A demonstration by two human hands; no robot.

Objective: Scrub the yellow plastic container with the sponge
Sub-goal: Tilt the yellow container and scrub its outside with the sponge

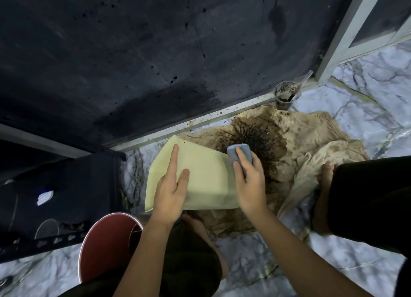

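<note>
— Two hands on the yellow container (206,176). Why so?
— Left hand (171,185) lies flat on its upturned side, fingers straight, likely steadying it. Right hand (250,181) grips the blue sponge (239,155), pressed at the container's right edge.
— Position?
— Tilted above the near edge of the stained cloth (289,145), red bucket (106,243) just nearer the person.
— Axis?
— Long axis runs from near-right to far-left; the opening can't be made out.
</note>
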